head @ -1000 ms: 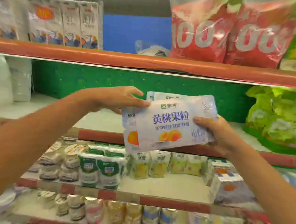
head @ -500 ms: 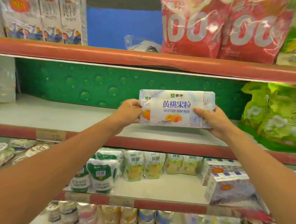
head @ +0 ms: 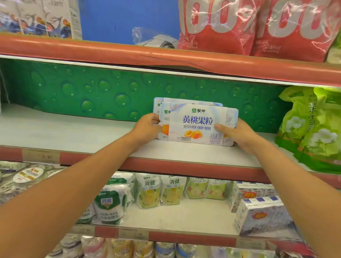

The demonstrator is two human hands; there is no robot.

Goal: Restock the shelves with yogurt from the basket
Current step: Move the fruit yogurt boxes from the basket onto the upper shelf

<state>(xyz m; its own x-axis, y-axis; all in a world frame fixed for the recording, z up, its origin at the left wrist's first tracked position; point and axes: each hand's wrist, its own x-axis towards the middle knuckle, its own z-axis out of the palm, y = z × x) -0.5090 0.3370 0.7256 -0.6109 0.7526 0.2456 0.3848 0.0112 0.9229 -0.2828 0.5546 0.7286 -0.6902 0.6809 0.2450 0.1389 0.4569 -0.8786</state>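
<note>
A white-and-blue peach yogurt pack (head: 198,123) stands upright on its edge on the middle shelf (head: 65,134), its bottom touching the shelf board. More packs of the same kind stand stacked right behind it. My left hand (head: 146,127) grips the left end of the packs. My right hand (head: 238,134) grips the right end, thumb on the front label. The basket is out of view.
Green bags (head: 321,128) stand on the same shelf to the right. Red bags (head: 258,24) and milk cartons (head: 33,6) fill the shelf above. Yogurt pouches (head: 158,190) and boxed packs (head: 260,216) sit on the shelf below. The middle shelf's red front lip (head: 183,168) runs under my forearms.
Both hands carried the yogurt packs forward and down into the middle shelf, turning them upright until they rest on the shelf board.
</note>
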